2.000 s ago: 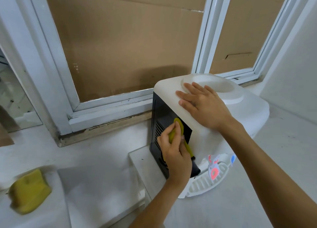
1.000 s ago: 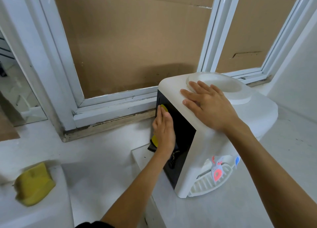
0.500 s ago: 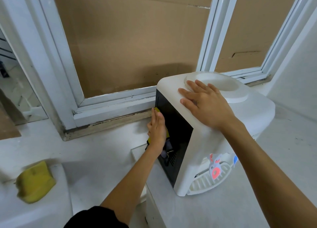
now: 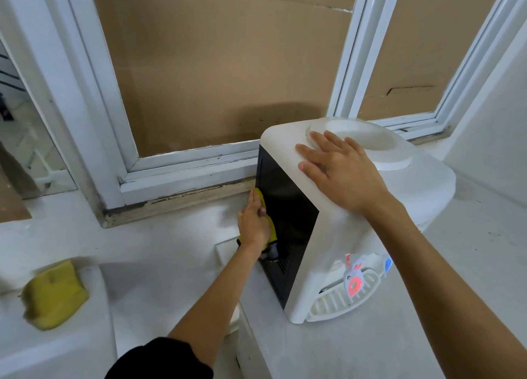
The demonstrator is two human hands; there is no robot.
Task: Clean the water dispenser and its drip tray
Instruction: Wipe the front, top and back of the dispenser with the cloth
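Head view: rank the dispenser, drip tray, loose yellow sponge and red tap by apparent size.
1. Dispenser
2. Drip tray and sponge: look about alike, and they sit at different distances from the camera, so unranked
3. Red tap

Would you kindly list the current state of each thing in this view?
Water dispenser: upright, no bottle on top.
Drip tray: attached at the front.
Yellow cloth: pressed on the black back panel.
Left hand: holds the cloth.
Right hand: flat on the top.
Yellow sponge: lying unused.
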